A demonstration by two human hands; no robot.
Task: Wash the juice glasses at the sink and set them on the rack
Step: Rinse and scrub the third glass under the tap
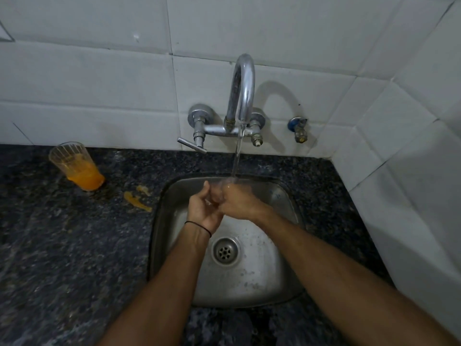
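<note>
A clear juice glass (233, 183) is faintly visible under the running stream from the chrome tap (243, 96), over the steel sink (279, 278). My right hand (240, 202) grips the glass from the right, fingers curled round it. Pressed against it from the left, my left hand (202, 207) has its thumb up and its fingers curled at the glass. Most of the glass is hidden by my hands. A second glass (76, 164) with orange juice residue stands on the counter at the far left, well away from both hands.
Orange juice smears (136, 199) lie on the dark granite counter (62, 245) between the dirty glass and the sink. The tap lever (192, 145) juts out above the sink's back left. White tiled walls close the back and right. No rack is in view.
</note>
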